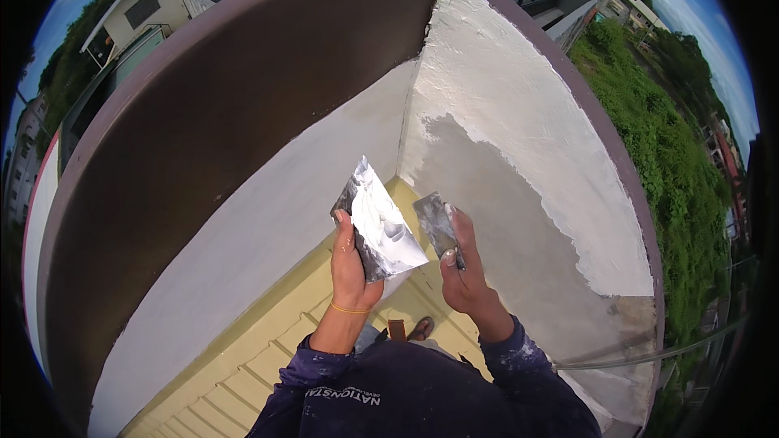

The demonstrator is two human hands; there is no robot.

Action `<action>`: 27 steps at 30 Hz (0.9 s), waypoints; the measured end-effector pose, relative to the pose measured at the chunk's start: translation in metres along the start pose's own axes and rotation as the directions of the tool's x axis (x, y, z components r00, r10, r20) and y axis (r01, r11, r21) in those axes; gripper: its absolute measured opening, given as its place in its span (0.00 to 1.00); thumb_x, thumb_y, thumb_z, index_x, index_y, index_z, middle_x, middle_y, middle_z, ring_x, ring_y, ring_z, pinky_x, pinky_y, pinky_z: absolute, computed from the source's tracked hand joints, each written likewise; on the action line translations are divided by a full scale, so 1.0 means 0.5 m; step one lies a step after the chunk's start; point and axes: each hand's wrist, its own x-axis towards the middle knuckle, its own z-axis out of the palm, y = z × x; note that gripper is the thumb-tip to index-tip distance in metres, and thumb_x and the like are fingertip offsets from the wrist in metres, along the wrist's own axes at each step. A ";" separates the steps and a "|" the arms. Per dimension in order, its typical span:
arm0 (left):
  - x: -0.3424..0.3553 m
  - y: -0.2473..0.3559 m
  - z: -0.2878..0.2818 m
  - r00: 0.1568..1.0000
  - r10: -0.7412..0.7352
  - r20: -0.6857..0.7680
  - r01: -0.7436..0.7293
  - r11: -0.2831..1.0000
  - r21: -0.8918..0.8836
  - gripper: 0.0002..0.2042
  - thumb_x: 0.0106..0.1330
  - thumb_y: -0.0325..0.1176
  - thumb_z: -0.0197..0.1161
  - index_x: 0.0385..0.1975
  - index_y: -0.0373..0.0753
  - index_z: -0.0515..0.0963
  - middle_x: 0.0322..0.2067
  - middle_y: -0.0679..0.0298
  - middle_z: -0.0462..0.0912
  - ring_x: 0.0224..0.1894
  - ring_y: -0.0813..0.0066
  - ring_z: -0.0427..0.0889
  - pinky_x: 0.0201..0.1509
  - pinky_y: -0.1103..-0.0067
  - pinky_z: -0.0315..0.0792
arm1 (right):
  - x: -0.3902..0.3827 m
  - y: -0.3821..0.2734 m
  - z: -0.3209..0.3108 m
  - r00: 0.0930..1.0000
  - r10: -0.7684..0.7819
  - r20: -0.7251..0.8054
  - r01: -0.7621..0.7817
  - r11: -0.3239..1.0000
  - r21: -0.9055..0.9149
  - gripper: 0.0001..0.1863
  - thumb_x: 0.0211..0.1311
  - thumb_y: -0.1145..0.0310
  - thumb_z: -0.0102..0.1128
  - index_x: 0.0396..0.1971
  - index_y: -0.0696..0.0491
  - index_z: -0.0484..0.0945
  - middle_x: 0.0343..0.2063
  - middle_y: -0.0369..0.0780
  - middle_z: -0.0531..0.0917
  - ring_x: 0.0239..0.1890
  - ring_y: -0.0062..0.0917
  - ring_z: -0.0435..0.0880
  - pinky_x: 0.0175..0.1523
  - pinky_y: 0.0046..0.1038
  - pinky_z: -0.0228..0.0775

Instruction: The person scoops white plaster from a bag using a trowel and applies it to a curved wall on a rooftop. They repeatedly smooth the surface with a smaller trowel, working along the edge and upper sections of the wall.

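My left hand (351, 268) grips a flat metal plate (349, 197) by its edge, thumb on top. A thick mound of white putty (381, 231) covers much of the plate. Close by on the right, my right hand (465, 276) is closed on a small grey putty knife (436, 223), its blade smeared with white. The blade is held near the plate and looks apart from it. Past both hands is a wall (495, 182); its upper part carries a rough white coat (503, 81), while bare grey shows lower down.
On the left curves a parapet, dark brown above (243, 89) and pale grey below (243, 219). Under me lies a ribbed yellow metal roof (268, 365); one sandalled foot (422, 328) shows. A cable (649, 354) crosses at right. Greenery (641, 130) lies beyond the wall.
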 end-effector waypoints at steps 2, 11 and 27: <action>-0.006 -0.018 0.003 0.997 -0.066 -0.048 0.064 0.997 -0.036 0.26 0.77 0.54 0.47 0.61 0.39 0.70 0.50 0.64 0.81 0.51 0.72 0.81 0.57 0.71 0.75 | -0.015 -0.007 0.010 0.979 -0.140 -0.151 0.146 0.989 0.034 0.26 0.71 0.72 0.49 0.68 0.55 0.64 0.63 0.49 0.68 0.64 0.46 0.68 0.66 0.43 0.62; -0.069 0.004 -0.065 0.934 -0.355 -0.041 0.357 0.923 0.141 0.24 0.77 0.51 0.49 0.58 0.37 0.73 0.49 0.62 0.84 0.47 0.72 0.85 0.52 0.74 0.79 | -0.111 0.073 -0.010 0.581 0.809 0.089 -0.727 0.467 0.503 0.10 0.71 0.71 0.54 0.49 0.54 0.76 0.38 0.39 0.83 0.39 0.23 0.83 0.46 0.24 0.74; -0.065 0.001 0.000 1.000 -0.023 -0.018 0.028 0.900 0.434 0.27 0.78 0.53 0.46 0.58 0.31 0.71 0.51 0.58 0.80 0.50 0.72 0.81 0.56 0.75 0.75 | -0.164 0.035 -0.095 0.439 0.889 0.133 -0.513 0.126 0.849 0.16 0.70 0.59 0.61 0.48 0.56 0.76 0.39 0.35 0.82 0.40 0.20 0.82 0.46 0.25 0.76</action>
